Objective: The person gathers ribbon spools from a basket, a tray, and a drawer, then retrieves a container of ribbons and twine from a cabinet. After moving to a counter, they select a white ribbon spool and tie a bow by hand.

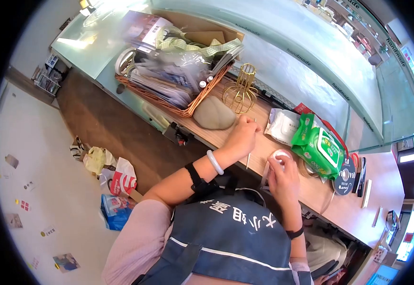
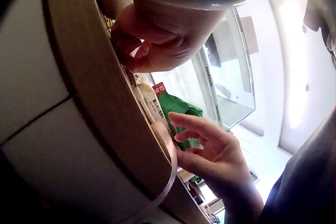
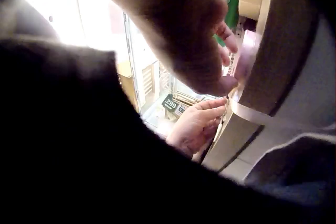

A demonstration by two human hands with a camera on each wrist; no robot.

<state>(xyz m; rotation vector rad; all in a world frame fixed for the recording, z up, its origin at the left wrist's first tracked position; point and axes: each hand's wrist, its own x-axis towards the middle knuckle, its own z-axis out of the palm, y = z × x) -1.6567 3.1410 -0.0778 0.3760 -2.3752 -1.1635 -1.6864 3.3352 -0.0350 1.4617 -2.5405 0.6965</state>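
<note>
My left hand (image 1: 243, 138) is over the table near its front edge, thumb and fingertips drawn together. A thin white stick (image 1: 248, 160) runs out below it, and the fingers seem to pinch it. In the left wrist view the left hand's fingers (image 2: 152, 43) are curled, with a small pale bit between them. To the right, my right hand (image 1: 284, 175) has thumb and fingers about a roll of pale pink ribbon (image 1: 281, 154). The ribbon's loose tail (image 2: 170, 174) hangs over the table edge. In the right wrist view the thumb lies against the roll (image 3: 245, 56).
A grey stone-like lump (image 1: 214, 113) and a gold wire stand (image 1: 241, 90) sit beyond the left hand. A full wicker basket (image 1: 188, 112) is further left. Green wipes pack (image 1: 322, 151), white packet (image 1: 282, 124) and dark round disc (image 1: 344, 178) lie right. Glass panels (image 1: 306, 71) border the back.
</note>
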